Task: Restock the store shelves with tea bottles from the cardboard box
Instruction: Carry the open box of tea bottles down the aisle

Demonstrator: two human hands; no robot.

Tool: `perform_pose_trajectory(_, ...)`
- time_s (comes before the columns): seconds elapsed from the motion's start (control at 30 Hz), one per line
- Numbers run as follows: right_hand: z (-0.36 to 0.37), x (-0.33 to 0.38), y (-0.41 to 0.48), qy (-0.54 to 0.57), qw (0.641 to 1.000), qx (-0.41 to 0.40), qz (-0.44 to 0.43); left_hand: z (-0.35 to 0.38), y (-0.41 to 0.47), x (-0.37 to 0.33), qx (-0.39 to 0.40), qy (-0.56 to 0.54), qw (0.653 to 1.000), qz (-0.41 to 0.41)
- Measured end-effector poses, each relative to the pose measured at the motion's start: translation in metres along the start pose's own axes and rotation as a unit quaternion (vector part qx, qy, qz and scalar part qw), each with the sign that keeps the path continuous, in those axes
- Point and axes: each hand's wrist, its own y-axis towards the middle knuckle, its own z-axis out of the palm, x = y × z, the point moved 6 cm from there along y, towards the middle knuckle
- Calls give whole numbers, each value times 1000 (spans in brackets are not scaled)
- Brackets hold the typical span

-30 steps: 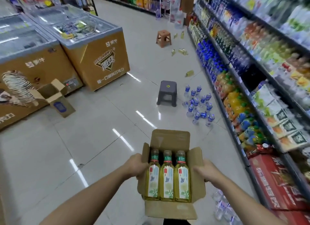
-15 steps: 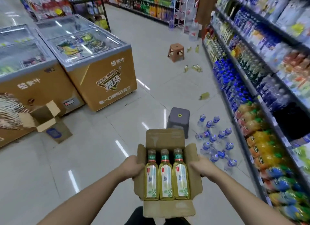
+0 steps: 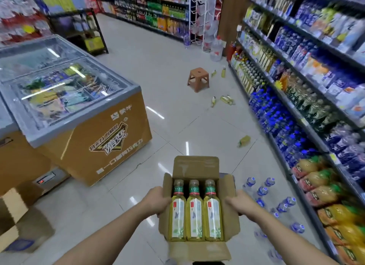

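While aloft, cardboard box (image 3: 195, 167) of tea bottles (image 3: 194, 215), left hand (image 3: 156, 201) and right hand (image 3: 240, 204) tight round it.

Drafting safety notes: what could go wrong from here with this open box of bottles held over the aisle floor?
The left hand and right hand grip only the sides of the open brown cardboard box; a tilt might slide its three yellow tea bottles out. A loose yellow bottle and clear blue-capped water bottles sit on the tiled floor ahead; stepping on one could cause a fall.
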Motion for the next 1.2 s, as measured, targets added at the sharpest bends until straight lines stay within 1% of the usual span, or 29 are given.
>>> perform_pose_trajectory(0.1, -14, 62, 67, 2, 1000, -19, 2, -69, 63, -44, 17, 24, 1000, 7)
perform_pose_trajectory(0.23, -35, 140, 176, 6, 1000, -22, 9, -156, 162, -94, 23, 51, 998, 6)
perform_pose_trajectory(0.4, -67, 237, 322, 6, 1000, 1, -7, -245, 292, -150, 15, 60, 998, 1)
perform_pose_trajectory(0.5, -93, 296, 389, 2, 1000, 4, -7, -295, 364, -192, 17, 63, 998, -1)
perform_pose_trajectory(0.57, -114, 335, 437, 11, 1000, -5, 5, -330, 417, -224, 23, 66, 998, 8)
perform_pose_trajectory(0.7, -158, 399, 536, 37, 998, -32, 27, -397, 531, -292, 41, 116, 992, 32)
perform_pose_trajectory(0.83, -201, 457, 638, 63, 996, -57, 41, -452, 654, -357, 73, 134, 986, 63)
perform_pose_trajectory(0.93, -242, 499, 708, 88, 991, -84, 58, -490, 741, -409, 91, 153, 982, 70)
perform_pose_trajectory(1.1, -322, 556, 819, 129, 980, -124, 85, -543, 876, -521, 110, 200, 969, 99)
perform_pose_trajectory(1.2, -374, 584, 890, 145, 975, -144, 91, -566, 947, -592, 130, 208, 963, 114)
